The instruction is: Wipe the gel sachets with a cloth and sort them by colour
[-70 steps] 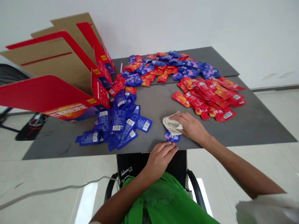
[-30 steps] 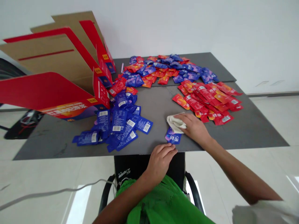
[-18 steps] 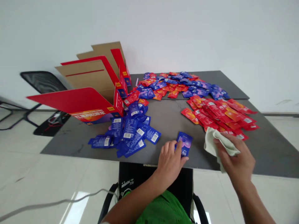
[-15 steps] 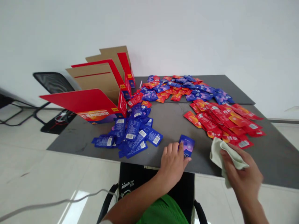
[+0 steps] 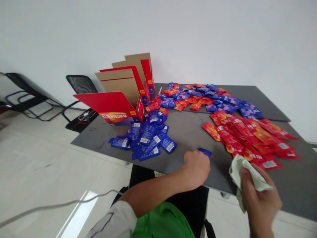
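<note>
Far left, open red boxes [image 5: 105, 100] on the grey table [image 5: 183, 132]; just beside them, a loose heap of blue pouches [image 5: 146, 135]. Next, my left hand [image 5: 196, 169], curled knuckles-up over a single blue pouch [image 5: 205, 152] near the table's front edge; fingers hidden, cannot tell whether they grip. Then a pale cloth [image 5: 236, 167] pinched in my right hand [image 5: 264, 198], apart from that pouch, before the heap of red pouches [image 5: 247, 137]. Step in hand, I judge: left hand handling the pouch, cloth aside. Next move seems to call for a sure hold on its edge
</note>
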Demonstrator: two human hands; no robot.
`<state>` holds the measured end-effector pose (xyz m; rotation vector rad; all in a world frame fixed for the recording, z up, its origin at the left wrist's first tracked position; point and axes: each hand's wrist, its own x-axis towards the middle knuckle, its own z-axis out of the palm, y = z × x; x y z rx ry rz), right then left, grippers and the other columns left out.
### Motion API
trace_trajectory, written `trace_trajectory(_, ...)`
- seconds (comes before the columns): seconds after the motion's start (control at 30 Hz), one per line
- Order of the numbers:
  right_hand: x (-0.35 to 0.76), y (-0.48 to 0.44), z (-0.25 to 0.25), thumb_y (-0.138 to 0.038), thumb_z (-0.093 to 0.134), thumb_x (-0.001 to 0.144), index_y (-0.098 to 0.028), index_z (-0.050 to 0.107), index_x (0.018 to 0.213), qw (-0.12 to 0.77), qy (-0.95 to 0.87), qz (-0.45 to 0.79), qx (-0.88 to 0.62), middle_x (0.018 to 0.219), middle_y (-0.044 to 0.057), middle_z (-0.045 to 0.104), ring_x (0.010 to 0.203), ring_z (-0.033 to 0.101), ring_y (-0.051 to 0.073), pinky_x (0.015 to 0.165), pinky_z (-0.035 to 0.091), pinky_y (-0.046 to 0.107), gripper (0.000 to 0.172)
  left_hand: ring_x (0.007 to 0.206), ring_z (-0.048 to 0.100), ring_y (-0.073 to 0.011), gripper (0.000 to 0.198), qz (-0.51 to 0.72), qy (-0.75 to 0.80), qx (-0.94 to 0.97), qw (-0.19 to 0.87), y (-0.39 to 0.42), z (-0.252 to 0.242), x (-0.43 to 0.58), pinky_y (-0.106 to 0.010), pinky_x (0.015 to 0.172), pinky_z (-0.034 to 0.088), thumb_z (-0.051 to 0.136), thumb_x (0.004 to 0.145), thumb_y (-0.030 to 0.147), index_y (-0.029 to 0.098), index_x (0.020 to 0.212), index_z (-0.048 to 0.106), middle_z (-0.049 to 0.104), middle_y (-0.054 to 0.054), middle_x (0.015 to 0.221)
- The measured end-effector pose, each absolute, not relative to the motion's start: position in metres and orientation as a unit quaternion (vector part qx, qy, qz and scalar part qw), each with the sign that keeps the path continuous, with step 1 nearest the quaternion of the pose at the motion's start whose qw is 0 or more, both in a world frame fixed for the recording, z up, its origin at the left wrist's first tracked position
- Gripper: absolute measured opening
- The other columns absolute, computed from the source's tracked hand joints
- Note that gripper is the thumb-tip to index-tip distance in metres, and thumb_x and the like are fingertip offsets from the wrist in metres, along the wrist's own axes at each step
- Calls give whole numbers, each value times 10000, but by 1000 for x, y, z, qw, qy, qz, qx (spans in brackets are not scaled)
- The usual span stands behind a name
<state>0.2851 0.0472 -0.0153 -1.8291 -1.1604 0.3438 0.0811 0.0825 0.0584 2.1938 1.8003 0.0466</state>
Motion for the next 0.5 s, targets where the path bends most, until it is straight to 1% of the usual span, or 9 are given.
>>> trace_trajectory(0.07, 285, 48, -14, -694, 722, 879, -221, 747, 1376, 455, -469, 151, -742, 1261, 147, 771, 1180, 719, 402, 1091, 519, 577, 687, 894, 814, -321, 229, 30, 626, 761, 170, 83, 61, 75, -367, 717, 608, 613, 1010, 152, 117, 971, 835, 797, -209, 909)
trace_trajectory(0.13, 286, 48, -14, -705, 716, 880, -224, 747, 1378, 450, -470, 161, -742, 1253, 151, 771, 1186, 718, 412, 1094, 516, 580, 693, 917, 821, -337, 276, 44, 629, 759, 161, 83, 61, 65, -383, 733, 623, 571, 1041, 175, 109, 993, 835, 802, -219, 915)
trace_trajectory(0.2, 286, 49, -13, -711, 704, 886, -220, 743, 1386, 447, -474, 162, -741, 1263, 157, 768, 1206, 710, 424, 1111, 508, 584, 702, 937, 821, -351, 339, 60, 642, 750, 148, 84, 60, 54, -406, 764, 630, 541, 1082, 264, 97, 1020, 831, 804, -234, 940)
trace_trajectory(0.27, 287, 49, -14, -716, 699, 882, -214, 744, 1385, 448, -477, 161, -739, 1274, 162, 766, 1217, 706, 430, 1132, 499, 587, 713, 938, 818, -349, 407, 75, 648, 743, 150, 85, 59, 40, -415, 797, 626, 517, 1104, 351, 104, 1000, 825, 809, -228, 950)
trace_trajectory(0.3, 287, 49, -14, -718, 702, 876, -212, 747, 1379, 448, -476, 162, -739, 1277, 164, 766, 1222, 704, 433, 1139, 497, 590, 715, 923, 817, -336, 432, 84, 646, 742, 161, 86, 59, 32, -404, 807, 618, 500, 1111, 371, 117, 964, 817, 811, -210, 928)
trace_trajectory(0.37, 287, 49, -14, -717, 713, 861, -214, 752, 1364, 446, -471, 165, -743, 1267, 159, 770, 1226, 705, 437, 1145, 498, 601, 713, 825, 807, -283, 490, 117, 631, 736, 214, 84, 60, 15, -350, 779, 589, 446, 1129, 398, 159, 846, 767, 788, -138, 788)
trace_trajectory(0.43, 287, 48, -13, -720, 716, 852, -220, 755, 1353, 444, -466, 164, -748, 1258, 156, 772, 1235, 704, 446, 1147, 496, 618, 709, 649, 754, -217, 542, 186, 617, 705, 297, 78, 60, -3, -286, 666, 534, 399, 1136, 458, 199, 736, 656, 694, -51, 616)
trace_trajectory(0.5, 287, 48, -11, -729, 700, 858, -233, 754, 1347, 441, -470, 166, -747, 1253, 161, 770, 1245, 698, 457, 1150, 491, 630, 698, 495, 660, -168, 562, 270, 613, 639, 377, 68, 58, -18, -258, 534, 448, 390, 1116, 564, 221, 700, 549, 605, 7, 544)
